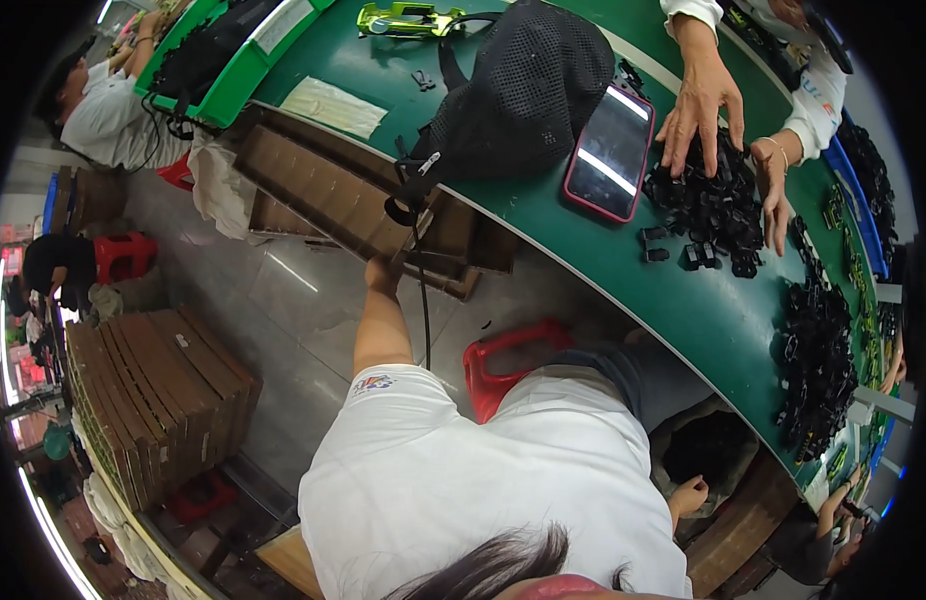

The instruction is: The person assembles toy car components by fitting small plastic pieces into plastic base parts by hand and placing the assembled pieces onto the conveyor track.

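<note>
Green felt covers the long curved workbench [683, 300] that sweeps across this workshop, above a grey floor. Nearest the camera, the person's right hand [689, 496] sits low beside a dark bag of black parts [705, 447] under the bench edge; its fingers curl loosely, and whether it grips anything cannot be told. The left hand [383, 272] reaches out past the red stool [503, 362] to the brown cardboard tray [333, 195] under the bench, fingers closed on its edge beside a hanging black strap [423, 310]. On the bench lie a black mesh bag [523, 95], a red-cased phone [610, 152] and a heap of black plastic clips [708, 205]. Farther off, another person's two hands [703, 105] rest open on that heap. Stacked cardboard trays [158, 395] stand on the floor at left.
</note>
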### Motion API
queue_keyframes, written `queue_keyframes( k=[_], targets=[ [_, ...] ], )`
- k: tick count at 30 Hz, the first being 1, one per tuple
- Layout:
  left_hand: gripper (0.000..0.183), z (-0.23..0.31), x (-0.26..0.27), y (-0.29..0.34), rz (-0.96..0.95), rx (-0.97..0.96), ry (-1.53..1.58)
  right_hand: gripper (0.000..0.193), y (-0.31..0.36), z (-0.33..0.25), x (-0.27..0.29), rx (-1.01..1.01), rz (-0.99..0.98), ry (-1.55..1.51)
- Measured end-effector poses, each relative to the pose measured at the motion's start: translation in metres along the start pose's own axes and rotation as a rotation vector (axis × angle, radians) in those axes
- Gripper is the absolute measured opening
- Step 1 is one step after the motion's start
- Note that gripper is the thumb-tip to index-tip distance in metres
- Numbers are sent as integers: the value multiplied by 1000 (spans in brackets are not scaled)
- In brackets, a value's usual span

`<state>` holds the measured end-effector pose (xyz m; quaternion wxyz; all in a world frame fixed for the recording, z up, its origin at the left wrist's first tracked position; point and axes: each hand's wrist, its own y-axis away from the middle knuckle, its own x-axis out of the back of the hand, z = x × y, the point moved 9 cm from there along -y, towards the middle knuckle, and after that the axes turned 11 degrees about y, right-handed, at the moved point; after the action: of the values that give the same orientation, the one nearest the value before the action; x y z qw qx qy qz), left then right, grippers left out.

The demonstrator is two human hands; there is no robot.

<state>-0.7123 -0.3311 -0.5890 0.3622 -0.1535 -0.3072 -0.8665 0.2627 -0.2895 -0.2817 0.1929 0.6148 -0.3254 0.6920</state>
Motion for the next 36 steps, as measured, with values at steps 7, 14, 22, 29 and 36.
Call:
queue_keyframes(
  k=[7, 14, 22, 29, 36],
  targets=[
    [42, 76, 37, 140, 824, 273, 1474, 35, -51, -2, -30, 66, 107, -49],
    [40, 81, 102, 286, 1324, 365, 1122, 35, -102, -3, -70, 52, 86, -341],
    [44, 139, 228, 398, 1624, 260, 967, 31, -111, -21, -93, 78, 173, -495],
    [39, 247, 279, 444, 1762, -399, 1278, 22, -81, -5, 14, 11, 538, -653],
    [42, 382, 247, 413, 980, -985, 1715, 12, -51, -49, 191, 203, 655, -1250]
  ],
)
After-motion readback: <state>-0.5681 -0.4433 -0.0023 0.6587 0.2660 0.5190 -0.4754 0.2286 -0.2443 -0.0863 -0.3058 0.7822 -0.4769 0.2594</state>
